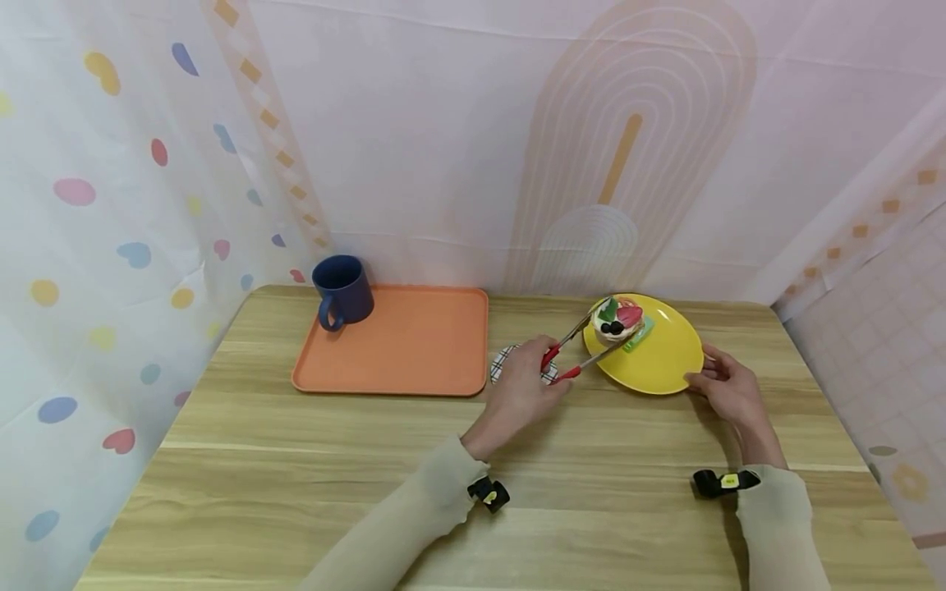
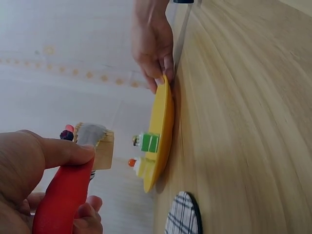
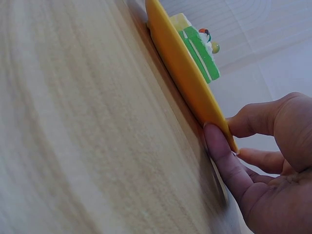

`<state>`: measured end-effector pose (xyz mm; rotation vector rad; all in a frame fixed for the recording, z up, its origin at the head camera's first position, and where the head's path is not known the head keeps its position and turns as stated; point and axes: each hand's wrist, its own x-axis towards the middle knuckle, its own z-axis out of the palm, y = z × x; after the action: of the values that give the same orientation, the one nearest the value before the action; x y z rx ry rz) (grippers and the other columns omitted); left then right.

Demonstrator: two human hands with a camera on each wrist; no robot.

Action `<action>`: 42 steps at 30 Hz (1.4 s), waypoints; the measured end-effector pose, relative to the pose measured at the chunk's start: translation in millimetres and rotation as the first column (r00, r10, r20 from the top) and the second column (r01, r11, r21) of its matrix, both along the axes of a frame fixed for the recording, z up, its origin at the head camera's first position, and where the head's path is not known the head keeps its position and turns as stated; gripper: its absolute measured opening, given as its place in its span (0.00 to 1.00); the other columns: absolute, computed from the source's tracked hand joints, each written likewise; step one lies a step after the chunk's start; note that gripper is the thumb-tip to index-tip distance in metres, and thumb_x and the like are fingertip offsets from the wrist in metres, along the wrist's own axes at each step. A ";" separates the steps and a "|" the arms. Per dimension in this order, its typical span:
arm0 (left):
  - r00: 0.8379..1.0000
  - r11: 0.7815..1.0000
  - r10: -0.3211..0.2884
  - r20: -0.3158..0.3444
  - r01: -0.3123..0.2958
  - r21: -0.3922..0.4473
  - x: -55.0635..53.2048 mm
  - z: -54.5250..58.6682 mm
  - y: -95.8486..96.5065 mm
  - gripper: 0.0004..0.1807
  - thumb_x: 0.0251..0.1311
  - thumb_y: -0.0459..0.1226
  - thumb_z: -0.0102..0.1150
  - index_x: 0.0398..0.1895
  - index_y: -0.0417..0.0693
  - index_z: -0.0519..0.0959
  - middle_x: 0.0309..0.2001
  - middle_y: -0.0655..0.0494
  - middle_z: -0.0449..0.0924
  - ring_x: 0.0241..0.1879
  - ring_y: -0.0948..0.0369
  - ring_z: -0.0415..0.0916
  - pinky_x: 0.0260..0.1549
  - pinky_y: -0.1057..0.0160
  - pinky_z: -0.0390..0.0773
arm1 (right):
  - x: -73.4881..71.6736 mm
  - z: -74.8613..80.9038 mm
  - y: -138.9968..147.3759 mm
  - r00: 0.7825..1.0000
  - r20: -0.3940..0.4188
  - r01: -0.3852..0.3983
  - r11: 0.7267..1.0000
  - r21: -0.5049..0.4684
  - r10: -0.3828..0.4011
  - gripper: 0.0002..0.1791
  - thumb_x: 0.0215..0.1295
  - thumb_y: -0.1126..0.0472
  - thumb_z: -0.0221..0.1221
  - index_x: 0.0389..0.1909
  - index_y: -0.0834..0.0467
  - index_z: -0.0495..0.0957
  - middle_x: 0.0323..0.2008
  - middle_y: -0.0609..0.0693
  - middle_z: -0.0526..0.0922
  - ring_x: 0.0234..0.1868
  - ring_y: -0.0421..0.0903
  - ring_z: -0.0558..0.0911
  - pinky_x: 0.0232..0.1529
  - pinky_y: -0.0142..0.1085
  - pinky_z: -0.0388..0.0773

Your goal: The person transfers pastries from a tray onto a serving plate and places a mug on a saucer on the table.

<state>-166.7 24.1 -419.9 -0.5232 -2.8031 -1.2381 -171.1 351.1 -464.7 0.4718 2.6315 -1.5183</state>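
Note:
My left hand (image 1: 520,396) grips a pair of tongs with red handles (image 2: 61,202). Between the tongs' tips is a small fruit tart (image 1: 617,322), topped with cream, a strawberry piece, dark berries and a green leaf. In the left wrist view the tart hangs apart from the yellow plate (image 1: 668,355), higher than the cake pieces. My right hand (image 1: 733,396) pinches the plate's near right rim, thumb on one face and fingers on the other. On the plate sit a green cake slice (image 3: 199,56) and a yellow one (image 2: 145,167), partly covered by the tart in the head view.
An orange tray (image 1: 399,349) lies to the left, with a dark blue mug (image 1: 346,289) at its back left corner. A round checked coaster (image 2: 181,214) lies between tray and plate, partly under my left hand. Patterned curtains (image 1: 414,148) border the wooden table (image 1: 591,509).

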 end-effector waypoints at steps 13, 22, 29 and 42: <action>0.999 0.999 -0.034 0.039 0.035 -0.037 -7.7 -4.4 20.2 0.23 0.59 0.41 0.73 0.56 0.45 0.79 0.42 0.49 0.82 0.35 0.61 0.71 0.31 0.68 0.71 | -3.4 -1.0 -2.1 1.000 0.007 0.006 1.000 0.012 -0.006 0.40 0.72 0.62 0.59 0.80 0.63 0.52 0.68 0.66 0.69 0.46 0.31 0.72 0.41 0.19 0.78; 0.996 0.997 -0.060 0.072 0.064 -0.050 -11.3 -7.6 32.2 0.26 0.59 0.41 0.73 0.60 0.45 0.78 0.42 0.51 0.81 0.33 0.61 0.71 0.25 0.69 0.70 | -3.6 -2.5 -1.5 1.000 0.002 0.006 1.000 0.014 -0.006 0.40 0.72 0.63 0.59 0.80 0.63 0.53 0.67 0.66 0.69 0.45 0.30 0.72 0.40 0.20 0.79; 0.994 0.995 -0.060 0.087 0.067 -0.071 -12.1 -8.5 41.7 0.26 0.59 0.40 0.72 0.60 0.46 0.78 0.41 0.51 0.82 0.32 0.63 0.72 0.24 0.69 0.70 | -2.8 -0.9 -2.3 1.000 0.014 0.015 1.000 0.014 -0.015 0.40 0.73 0.63 0.59 0.80 0.63 0.52 0.68 0.66 0.69 0.46 0.31 0.72 0.40 0.20 0.79; 0.992 0.991 -0.076 0.103 0.086 -0.099 -11.4 -14.7 56.3 0.26 0.60 0.41 0.73 0.61 0.46 0.77 0.48 0.51 0.83 0.31 0.64 0.71 0.23 0.70 0.70 | -2.9 -1.1 -2.5 1.000 0.014 0.004 1.000 0.017 -0.005 0.40 0.73 0.63 0.59 0.80 0.63 0.52 0.68 0.66 0.69 0.46 0.31 0.72 0.40 0.20 0.78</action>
<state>-178.1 80.4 -434.6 -0.6035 -2.9692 -1.1688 -173.9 348.6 -465.8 0.4879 2.6373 -1.4891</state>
